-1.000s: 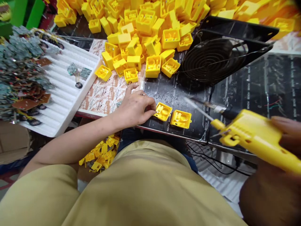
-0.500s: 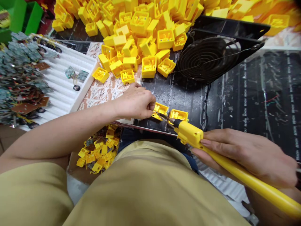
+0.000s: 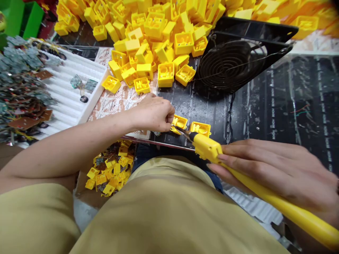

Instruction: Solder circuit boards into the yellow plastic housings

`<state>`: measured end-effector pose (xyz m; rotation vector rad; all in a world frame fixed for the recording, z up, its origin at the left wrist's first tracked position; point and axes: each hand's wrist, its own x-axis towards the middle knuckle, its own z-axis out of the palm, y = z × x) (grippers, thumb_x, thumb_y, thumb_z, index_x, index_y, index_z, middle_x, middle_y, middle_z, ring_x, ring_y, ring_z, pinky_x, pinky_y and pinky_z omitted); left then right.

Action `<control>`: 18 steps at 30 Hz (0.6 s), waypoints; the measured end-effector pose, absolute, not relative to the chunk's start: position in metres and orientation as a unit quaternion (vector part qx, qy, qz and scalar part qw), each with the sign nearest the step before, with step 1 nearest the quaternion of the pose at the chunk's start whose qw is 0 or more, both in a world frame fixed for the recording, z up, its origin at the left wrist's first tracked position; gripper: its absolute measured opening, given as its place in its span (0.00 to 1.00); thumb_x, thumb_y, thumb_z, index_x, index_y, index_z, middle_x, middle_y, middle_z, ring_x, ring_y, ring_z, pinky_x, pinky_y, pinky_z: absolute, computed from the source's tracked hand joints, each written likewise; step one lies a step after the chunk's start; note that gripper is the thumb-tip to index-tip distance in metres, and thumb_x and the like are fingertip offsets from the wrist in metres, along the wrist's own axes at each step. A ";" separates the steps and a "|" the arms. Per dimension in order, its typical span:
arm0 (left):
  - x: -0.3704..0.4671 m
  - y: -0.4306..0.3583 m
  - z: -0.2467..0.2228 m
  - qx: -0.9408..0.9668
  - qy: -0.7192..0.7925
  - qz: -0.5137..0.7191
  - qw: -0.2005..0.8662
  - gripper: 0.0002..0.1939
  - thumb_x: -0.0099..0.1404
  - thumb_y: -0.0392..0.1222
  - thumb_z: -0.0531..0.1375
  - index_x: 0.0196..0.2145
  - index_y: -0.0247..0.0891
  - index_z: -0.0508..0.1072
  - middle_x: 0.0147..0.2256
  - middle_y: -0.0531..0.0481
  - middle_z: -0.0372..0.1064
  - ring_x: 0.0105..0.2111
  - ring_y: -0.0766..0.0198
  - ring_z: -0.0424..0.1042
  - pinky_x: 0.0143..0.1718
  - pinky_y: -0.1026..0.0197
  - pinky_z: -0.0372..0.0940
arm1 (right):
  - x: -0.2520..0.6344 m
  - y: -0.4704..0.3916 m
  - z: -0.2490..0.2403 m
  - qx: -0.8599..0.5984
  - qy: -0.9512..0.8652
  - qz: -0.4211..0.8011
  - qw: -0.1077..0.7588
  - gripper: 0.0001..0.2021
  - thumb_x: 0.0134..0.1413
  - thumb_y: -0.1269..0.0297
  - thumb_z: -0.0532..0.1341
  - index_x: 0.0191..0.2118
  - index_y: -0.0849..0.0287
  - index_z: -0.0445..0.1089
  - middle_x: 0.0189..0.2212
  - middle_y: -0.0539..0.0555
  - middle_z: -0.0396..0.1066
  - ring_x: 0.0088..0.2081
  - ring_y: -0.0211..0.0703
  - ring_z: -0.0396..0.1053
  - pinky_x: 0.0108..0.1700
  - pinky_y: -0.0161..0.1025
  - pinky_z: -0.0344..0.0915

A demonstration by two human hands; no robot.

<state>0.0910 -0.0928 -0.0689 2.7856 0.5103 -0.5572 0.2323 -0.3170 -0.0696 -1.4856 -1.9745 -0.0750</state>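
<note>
My left hand (image 3: pixel 156 113) is closed at the left side of a small open yellow case (image 3: pixel 180 121); what its fingertips pinch is hidden. From the lower right, my right hand (image 3: pixel 275 169) grips a yellow tool (image 3: pixel 208 147) with a thick yellow hose-like rear part. The tool's thin dark metal tip reaches to the case beside my left fingers. Another open yellow case (image 3: pixel 201 129) lies just to the right, behind the tool's front end. Both cases sit near the front edge of the black table surface (image 3: pixel 254 116).
A large heap of yellow cases (image 3: pixel 153 24) spans the back. A black fan (image 3: pixel 227 67) stands at back right. At left, a white foam tray (image 3: pixel 90 70) bears circuit parts. Below the table edge is a box of yellow cases (image 3: pixel 111 173).
The tool and my right hand have shifted slightly left and up, the tip closer to my left fingertips. The whole view has shifted a little. My left hand keeps its closed pose.
</note>
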 end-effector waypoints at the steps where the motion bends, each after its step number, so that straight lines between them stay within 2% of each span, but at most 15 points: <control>1: 0.091 -0.092 -0.069 0.958 0.174 -0.190 0.128 0.08 0.56 0.41 0.58 0.29 0.41 0.78 0.29 0.51 0.76 0.35 0.57 0.74 0.46 0.52 0.59 | 0.234 -0.319 -0.068 -0.569 -0.753 -0.028 0.330 0.07 0.58 0.67 0.68 0.38 0.58 0.69 0.31 0.49 0.75 0.31 0.33 0.73 0.38 0.31 0.73; 4: 0.090 -0.090 -0.070 0.958 0.172 -0.188 0.134 0.07 0.56 0.40 0.59 0.29 0.41 0.78 0.29 0.52 0.76 0.34 0.58 0.74 0.45 0.54 0.60 | 0.238 -0.322 -0.069 -0.591 -0.739 -0.024 0.322 0.08 0.55 0.69 0.69 0.38 0.59 0.69 0.30 0.49 0.74 0.31 0.34 0.73 0.38 0.31 0.72; 8: 0.091 -0.091 -0.074 0.957 0.177 -0.177 0.143 0.05 0.54 0.40 0.60 0.27 0.41 0.78 0.27 0.52 0.75 0.32 0.58 0.74 0.42 0.55 0.62 | 0.239 -0.321 -0.073 -0.578 -0.746 -0.022 0.332 0.04 0.62 0.65 0.64 0.38 0.56 0.68 0.31 0.49 0.74 0.31 0.35 0.74 0.36 0.32 0.72; 11: 0.090 -0.091 -0.075 0.961 0.174 -0.164 0.142 0.04 0.54 0.39 0.61 0.25 0.41 0.76 0.25 0.53 0.74 0.31 0.59 0.73 0.43 0.55 0.63 | 0.239 -0.320 -0.073 -0.572 -0.750 -0.008 0.331 0.05 0.61 0.67 0.65 0.39 0.56 0.68 0.31 0.49 0.74 0.31 0.34 0.73 0.37 0.31 0.73; 14: 0.084 -0.087 -0.071 0.962 0.165 -0.133 0.171 0.04 0.55 0.40 0.61 0.28 0.40 0.76 0.28 0.53 0.75 0.33 0.60 0.74 0.44 0.55 0.63 | 0.243 -0.322 -0.078 -0.597 -0.728 0.015 0.337 0.03 0.62 0.66 0.63 0.39 0.55 0.68 0.31 0.49 0.74 0.32 0.36 0.74 0.36 0.31 0.73; 16: 0.076 -0.080 -0.068 0.956 0.193 -0.064 0.211 0.07 0.59 0.42 0.60 0.32 0.39 0.77 0.32 0.52 0.76 0.35 0.61 0.74 0.43 0.57 0.64 | 0.249 -0.326 -0.087 -0.618 -0.703 0.007 0.352 0.07 0.62 0.64 0.64 0.45 0.53 0.69 0.34 0.49 0.76 0.32 0.37 0.75 0.32 0.32 0.73; 18: 0.065 -0.072 -0.069 0.942 0.247 0.032 0.225 0.11 0.64 0.47 0.58 0.36 0.38 0.76 0.35 0.51 0.75 0.36 0.62 0.73 0.43 0.59 0.65 | 0.254 -0.329 -0.097 -0.623 -0.694 -0.037 0.360 0.18 0.58 0.62 0.67 0.53 0.53 0.68 0.37 0.50 0.77 0.32 0.39 0.76 0.27 0.32 0.71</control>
